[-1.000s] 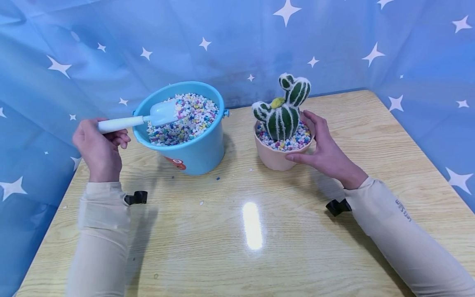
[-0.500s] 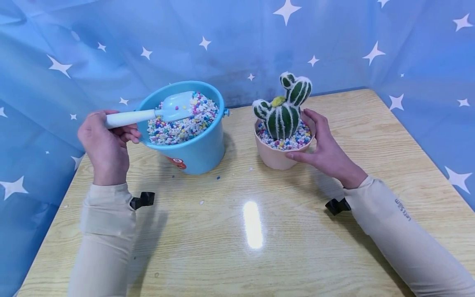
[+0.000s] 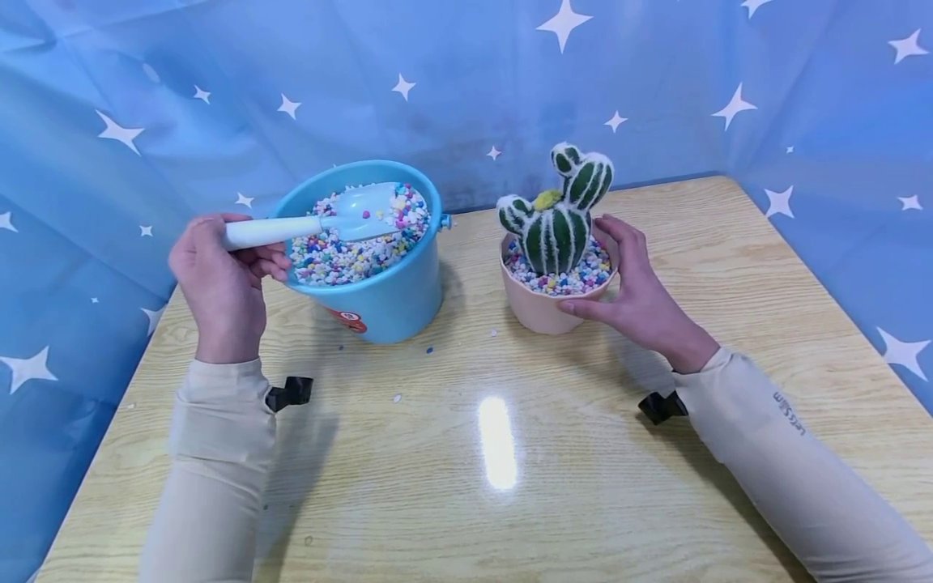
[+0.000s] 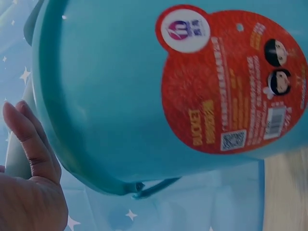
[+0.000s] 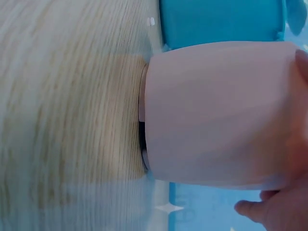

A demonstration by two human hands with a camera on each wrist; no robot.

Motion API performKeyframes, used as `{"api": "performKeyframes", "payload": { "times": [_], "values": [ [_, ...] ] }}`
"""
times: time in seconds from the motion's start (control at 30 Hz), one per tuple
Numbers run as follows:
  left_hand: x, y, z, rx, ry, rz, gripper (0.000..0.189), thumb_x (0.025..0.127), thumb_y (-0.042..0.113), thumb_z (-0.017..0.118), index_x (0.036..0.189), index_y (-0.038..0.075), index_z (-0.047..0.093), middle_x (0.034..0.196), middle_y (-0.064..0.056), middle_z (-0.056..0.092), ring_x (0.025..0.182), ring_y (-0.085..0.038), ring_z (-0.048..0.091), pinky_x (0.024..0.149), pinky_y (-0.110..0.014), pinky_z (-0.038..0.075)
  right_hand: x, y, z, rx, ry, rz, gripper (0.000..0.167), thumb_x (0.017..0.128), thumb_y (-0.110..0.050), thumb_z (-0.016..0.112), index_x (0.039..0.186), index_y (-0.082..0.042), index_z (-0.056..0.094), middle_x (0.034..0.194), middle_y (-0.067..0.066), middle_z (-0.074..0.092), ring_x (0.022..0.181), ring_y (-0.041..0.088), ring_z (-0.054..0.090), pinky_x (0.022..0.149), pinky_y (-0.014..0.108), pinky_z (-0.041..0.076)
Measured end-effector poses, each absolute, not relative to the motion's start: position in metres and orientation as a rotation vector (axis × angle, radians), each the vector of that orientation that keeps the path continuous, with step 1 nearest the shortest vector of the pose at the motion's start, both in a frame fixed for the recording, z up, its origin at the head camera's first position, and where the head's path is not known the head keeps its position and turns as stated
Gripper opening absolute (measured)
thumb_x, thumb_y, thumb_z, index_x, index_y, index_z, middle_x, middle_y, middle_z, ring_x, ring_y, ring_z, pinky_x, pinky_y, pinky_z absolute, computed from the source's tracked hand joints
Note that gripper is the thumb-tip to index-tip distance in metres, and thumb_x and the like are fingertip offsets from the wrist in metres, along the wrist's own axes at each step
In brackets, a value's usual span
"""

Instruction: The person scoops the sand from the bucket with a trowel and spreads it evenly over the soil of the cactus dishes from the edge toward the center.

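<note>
My left hand (image 3: 222, 279) grips the white handle of a light-blue scoop (image 3: 368, 212). The scoop's blade lies over the multicoloured pebbles (image 3: 335, 259) inside the blue bucket (image 3: 394, 304), with a few pebbles on it. In the left wrist view the fingers (image 4: 31, 139) are beside the bucket's rim, and a red label (image 4: 231, 86) shows on its wall. My right hand (image 3: 641, 295) holds the pink pot (image 3: 539, 312) by its right side, thumb at the front rim. A green cactus (image 3: 557, 239) with white fuzzy ribs stands in the pot among pebbles.
Both containers stand on a wooden table (image 3: 408, 486) near its back edge. Behind and beside it hangs a blue curtain (image 3: 466, 89) with white stars. A few stray pebbles (image 3: 429, 350) lie on the tabletop in front of the bucket.
My left hand has moved right, carrying the scoop's blade farther across the bucket; a few pebbles now show on the blade. The right hand and the pot have stayed put.
</note>
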State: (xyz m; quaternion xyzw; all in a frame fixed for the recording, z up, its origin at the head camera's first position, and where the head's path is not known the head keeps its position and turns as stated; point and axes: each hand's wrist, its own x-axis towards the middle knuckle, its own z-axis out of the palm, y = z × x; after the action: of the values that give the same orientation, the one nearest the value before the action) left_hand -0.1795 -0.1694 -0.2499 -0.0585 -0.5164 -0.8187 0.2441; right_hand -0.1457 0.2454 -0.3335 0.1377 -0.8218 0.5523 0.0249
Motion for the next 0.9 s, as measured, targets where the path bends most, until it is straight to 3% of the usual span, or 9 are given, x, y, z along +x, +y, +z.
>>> {"api": "performKeyframes", "payload": {
  "times": [0.6, 0.9],
  "values": [
    [-0.174, -0.139, -0.236, -0.256, -1.515, -2.294, 0.029, 0.100, 0.001, 0.034, 0.087, -0.012, 0.057, 0.065, -0.027, 0.062, 0.040, -0.026, 0.059, 0.037, -0.032, 0.054, -0.144, 0.246, -0.333, 0.427, -2.569, 1.691, 0.111, 0.077, -0.010, 0.085, 0.155, -0.019, 0.008, 0.157, 0.006, 0.005, 0.146, 0.027, 0.017, 0.119, 0.051, 0.012],
    [-0.175, -0.126, -0.233, -0.325, -1.611, -2.295, 0.028, 0.099, 0.001, 0.033, 0.087, -0.009, 0.056, 0.064, -0.024, 0.062, 0.042, -0.025, 0.060, 0.038, -0.033, 0.054, -0.144, 0.245, -0.333, 0.431, -2.567, 1.675, 0.110, 0.076, -0.010, 0.086, 0.155, -0.020, 0.010, 0.156, 0.006, 0.005, 0.145, 0.023, 0.019, 0.118, 0.049, 0.014]
  ]
}}
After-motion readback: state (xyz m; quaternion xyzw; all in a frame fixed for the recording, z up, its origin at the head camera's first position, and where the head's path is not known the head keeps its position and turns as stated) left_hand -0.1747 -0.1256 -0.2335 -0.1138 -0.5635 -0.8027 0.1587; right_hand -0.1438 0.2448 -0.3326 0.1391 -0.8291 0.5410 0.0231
